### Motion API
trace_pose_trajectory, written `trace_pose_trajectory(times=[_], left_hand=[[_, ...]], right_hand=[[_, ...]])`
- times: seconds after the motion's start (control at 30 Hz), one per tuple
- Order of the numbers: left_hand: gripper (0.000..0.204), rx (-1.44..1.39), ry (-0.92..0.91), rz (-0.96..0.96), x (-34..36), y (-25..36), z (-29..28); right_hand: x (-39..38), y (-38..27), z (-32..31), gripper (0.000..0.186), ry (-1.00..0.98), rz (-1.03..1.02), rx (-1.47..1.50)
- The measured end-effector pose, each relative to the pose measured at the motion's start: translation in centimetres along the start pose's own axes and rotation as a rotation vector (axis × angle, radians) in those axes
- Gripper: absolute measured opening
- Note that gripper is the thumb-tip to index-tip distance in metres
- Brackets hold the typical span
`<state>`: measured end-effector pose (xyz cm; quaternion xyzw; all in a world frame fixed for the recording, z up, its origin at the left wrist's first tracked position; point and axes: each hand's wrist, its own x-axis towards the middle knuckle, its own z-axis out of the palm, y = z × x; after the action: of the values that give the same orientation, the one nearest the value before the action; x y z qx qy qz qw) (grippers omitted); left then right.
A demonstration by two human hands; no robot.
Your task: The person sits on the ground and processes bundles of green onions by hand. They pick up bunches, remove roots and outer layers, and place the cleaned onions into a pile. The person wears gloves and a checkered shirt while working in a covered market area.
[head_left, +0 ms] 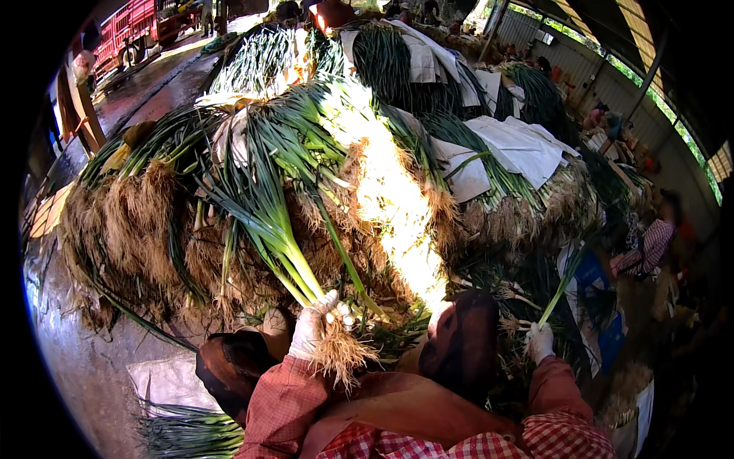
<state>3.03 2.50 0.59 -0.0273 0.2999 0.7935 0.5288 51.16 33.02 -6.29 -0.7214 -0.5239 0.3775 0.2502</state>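
We saw the left hand [312, 330], in a pale glove, closed in a fist around a bunch of leeks [284, 252] just above the roots. The tuft of roots [340, 353] hung below the fist, and the green leaves fanned up and away from it toward the big heap of leeks [229, 191] stacked ahead of both hands.

The right hand [540, 341], also gloved, was curled around a single thin green stalk [562, 287], which rose slanting up from its fingers. How tightly it pinched we could not tell, as the hand was small and partly in shadow. It sat well apart from the left hand, with a dark brown rounded shape [462, 344] between them.

White cloths [520, 145] lay over the heap beyond the right hand. More green leaves [187, 432] lay on the floor below the left forearm, in its red checked sleeve [279, 405].
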Motion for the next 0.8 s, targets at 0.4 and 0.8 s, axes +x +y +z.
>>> trace_pose_trajectory(times=[0.4, 0.8], left_hand=[[0.026, 0.010, -0.027, -0.028, 0.6, 1.0, 2.3], [0.037, -0.033, -0.127, 0.025, 1.8, 1.9, 2.0]], right_hand=[[-8.0, -40.4, 24.4, 0.022, -0.087, -1.603, -0.311], [-12.0, -50.1, 40.1, 0.022, -0.186, -1.404, -0.721]])
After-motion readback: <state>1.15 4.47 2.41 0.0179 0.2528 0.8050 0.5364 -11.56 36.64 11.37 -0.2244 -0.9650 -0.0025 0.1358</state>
